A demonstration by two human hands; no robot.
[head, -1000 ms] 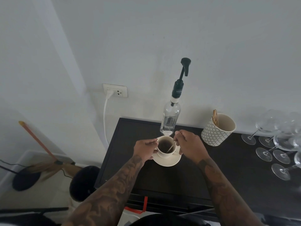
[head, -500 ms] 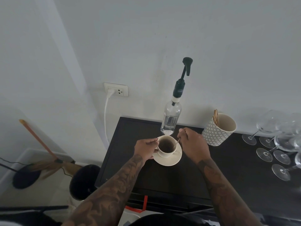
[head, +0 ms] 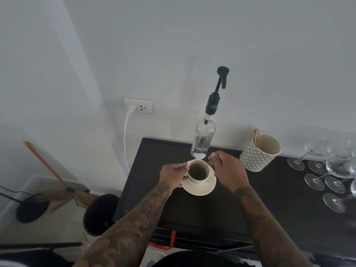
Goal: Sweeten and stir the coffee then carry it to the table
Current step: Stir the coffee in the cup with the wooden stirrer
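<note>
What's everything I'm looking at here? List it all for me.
cup: one, cream, holding dark coffee, on the saucer
saucer: one, cream, on the counter
spoon: one, metal, over the cup's right rim
counter: one, black, against the wall
pump bottle: one, clear with dark pump, behind the cup
patterned pot: one, white and grey, right of the bottle
wine glasses: several, clear, far right
socket: one, white, on the wall
broom: one, orange handle, left floor
left hand: grips the cup
right hand: pinches the spoon
</note>
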